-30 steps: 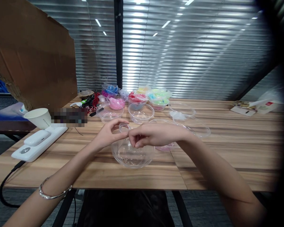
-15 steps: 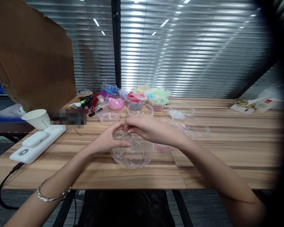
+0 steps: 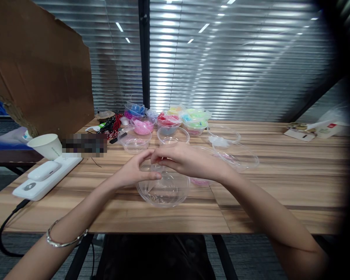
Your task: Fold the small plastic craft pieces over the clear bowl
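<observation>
Over a round clear plastic bowl (image 3: 163, 203), my two hands meet close together. My left hand (image 3: 131, 169) curves in a C shape, thumb stretched over the bowl and fingertips hidden behind the right hand. Between its thumb and fingers shows a thin see-through plastic piece (image 3: 156, 168), apparently a small bag, though its outline is hard to make out. Bent at the wrist, my right hand (image 3: 181, 158) pinches at the top of that piece with its fingertips. Crinkled transparent film or reflections show inside the bowl.
Clear tubs (image 3: 134, 144) and loose lids (image 3: 236, 155) lie beyond my hands. Behind them stand containers of pink (image 3: 142, 126), red, blue and green material. At left are a power strip (image 3: 46, 177), a paper cup (image 3: 45, 146) and a cardboard sheet (image 3: 46, 70).
My right fingertips have shifted slightly left and opened a little from their tighter curl. The left hand and the bowl stay nearly in place.
</observation>
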Demonstrator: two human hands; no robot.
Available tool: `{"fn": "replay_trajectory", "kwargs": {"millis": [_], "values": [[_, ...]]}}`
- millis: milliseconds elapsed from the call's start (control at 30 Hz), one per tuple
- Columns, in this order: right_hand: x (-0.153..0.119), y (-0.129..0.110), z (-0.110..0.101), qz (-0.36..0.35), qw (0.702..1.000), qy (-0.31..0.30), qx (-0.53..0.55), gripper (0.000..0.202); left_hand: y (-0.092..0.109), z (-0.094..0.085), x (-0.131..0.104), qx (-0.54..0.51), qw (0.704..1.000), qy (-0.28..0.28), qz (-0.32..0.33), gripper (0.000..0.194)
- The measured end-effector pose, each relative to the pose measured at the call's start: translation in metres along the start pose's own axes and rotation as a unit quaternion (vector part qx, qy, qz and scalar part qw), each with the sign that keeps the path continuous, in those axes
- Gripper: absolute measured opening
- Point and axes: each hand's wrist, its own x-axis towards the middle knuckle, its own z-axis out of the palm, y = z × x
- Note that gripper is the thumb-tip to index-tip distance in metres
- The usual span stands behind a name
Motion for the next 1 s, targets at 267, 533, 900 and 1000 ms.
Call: {"fn": "replay_trajectory", "kwargs": {"millis": [267, 533, 900, 1000], "values": [[-0.0002, -0.0001, 0.0002, -0.007, 1.0, -0.003, 0.013, 0.02, 0.0018, 0.0007, 0.0, 0.004, 1.0, 0.002, 0.005, 0.05], [-0.0002, -0.0025, -0.0002, -0.012, 1.0, 0.004, 0.016, 0.02, 0.0011, 0.0003, 0.0002, 0.006, 1.0, 0.001, 0.004, 0.047], [0.0005, -0.0015, 0.0005, -0.005, 1.0, 0.012, -0.003, 0.016, 0.0012, 0.0001, 0.001, 0.016, 1.0, -0.008, 0.008, 0.049], [0.0008, -0.001, 0.0007, -0.007, 1.0, 0.018, -0.008, 0.016, 0.0, -0.0001, 0.0013, 0.025, 1.0, -0.012, 0.003, 0.052]]}}
